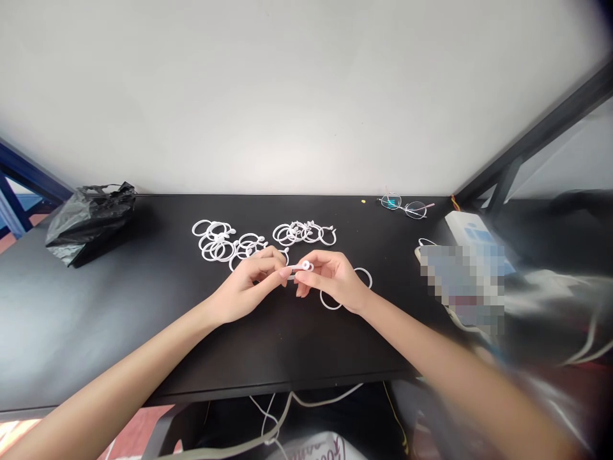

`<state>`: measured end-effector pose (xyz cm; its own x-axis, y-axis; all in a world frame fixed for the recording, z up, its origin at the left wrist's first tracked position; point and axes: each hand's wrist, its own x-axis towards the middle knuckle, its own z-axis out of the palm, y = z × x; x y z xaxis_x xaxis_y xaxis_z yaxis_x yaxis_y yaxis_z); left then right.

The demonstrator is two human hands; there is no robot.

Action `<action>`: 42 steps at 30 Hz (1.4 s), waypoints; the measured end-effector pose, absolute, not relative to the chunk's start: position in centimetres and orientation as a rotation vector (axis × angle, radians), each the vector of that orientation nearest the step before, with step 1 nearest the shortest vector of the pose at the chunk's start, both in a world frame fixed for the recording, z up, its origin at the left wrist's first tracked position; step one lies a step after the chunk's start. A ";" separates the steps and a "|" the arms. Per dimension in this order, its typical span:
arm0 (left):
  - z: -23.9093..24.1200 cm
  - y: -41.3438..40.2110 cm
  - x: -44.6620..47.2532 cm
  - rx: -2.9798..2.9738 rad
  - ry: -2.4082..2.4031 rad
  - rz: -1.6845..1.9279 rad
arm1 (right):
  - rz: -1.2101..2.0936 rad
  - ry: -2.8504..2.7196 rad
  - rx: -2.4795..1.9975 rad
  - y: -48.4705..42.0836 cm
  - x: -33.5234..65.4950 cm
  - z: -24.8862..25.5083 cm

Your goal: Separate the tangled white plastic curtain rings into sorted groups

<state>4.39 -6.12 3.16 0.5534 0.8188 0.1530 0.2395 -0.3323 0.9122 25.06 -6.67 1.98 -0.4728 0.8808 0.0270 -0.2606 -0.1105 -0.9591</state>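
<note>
Fingers of my left hand [253,281] and my right hand [332,278] pinch one white plastic ring [295,268] between them, over the middle of the black table. A round knob shows on the ring at my right fingertips. Much of the ring is hidden by the fingers. Beyond my left hand lies a cluster of similar white rings [215,241], reaching partly behind it. Another row of rings, several with small pointed ends, [304,232] lies farther back. Under and beside my right hand are loose white rings [330,301], partly covered by it.
A black plastic bag [93,217] stands at the back left of the black table [119,338]. Eyeglasses [405,206] lie at the back right. A white box [472,230] and a blurred-out flat object [457,281] are on the right. Cables [282,418] hang below the front edge.
</note>
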 end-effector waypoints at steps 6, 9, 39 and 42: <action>3.1 -5.8 4.1 1.429 0.682 0.673 | 1.921 -1.082 -0.746 -6.4 25.5 2.2; 3.0 -5.8 4.1 1.377 0.664 0.676 | 1.826 -1.097 -0.767 -6.3 25.5 2.2; 2.7 -6.1 4.2 1.740 0.821 0.714 | 1.308 -1.423 -0.829 -7.6 25.0 1.2; 2.8 -6.0 4.2 1.817 0.845 0.719 | 1.305 -1.426 -0.842 -7.6 24.9 1.3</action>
